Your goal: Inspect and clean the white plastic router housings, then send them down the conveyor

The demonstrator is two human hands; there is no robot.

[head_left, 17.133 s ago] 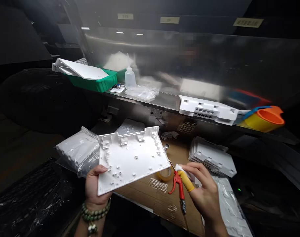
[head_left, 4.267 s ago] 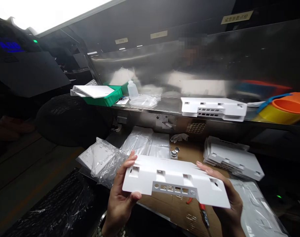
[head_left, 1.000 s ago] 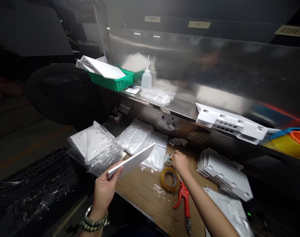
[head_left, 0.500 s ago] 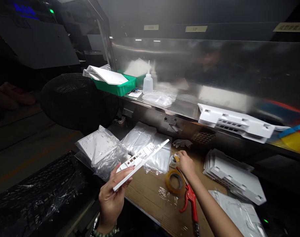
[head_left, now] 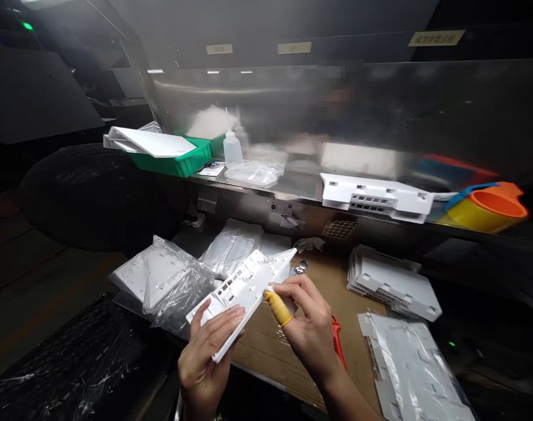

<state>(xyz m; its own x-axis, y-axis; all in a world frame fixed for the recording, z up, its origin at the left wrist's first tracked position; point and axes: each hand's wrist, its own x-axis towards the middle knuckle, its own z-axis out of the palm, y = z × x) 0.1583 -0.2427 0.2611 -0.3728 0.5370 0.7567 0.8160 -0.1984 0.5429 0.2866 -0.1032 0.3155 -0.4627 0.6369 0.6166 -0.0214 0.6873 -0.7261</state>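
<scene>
My left hand grips a white plastic panel by its near end, thumb on one side and fingers on the other. The panel is tilted, its face with slots and clips turned up. At the panel's right edge is my right hand, its thumb in a yellow finger cot. Thumb and forefinger are pinched together there, with a small white bit showing at the tips that I cannot make out. Just beyond them stands a small round metal-topped container. A red air gun lies partly hidden behind my right wrist.
Bagged panels lie left, with plastic bags behind. Stacked white panels and a wrapped panel sit right. The metal shelf above carries a green bin, a squeeze bottle, another panel and tape rolls.
My right hand has come back from the small container to the panel's edge. The left hand has turned the panel so more of its face shows. The view has swung right.
</scene>
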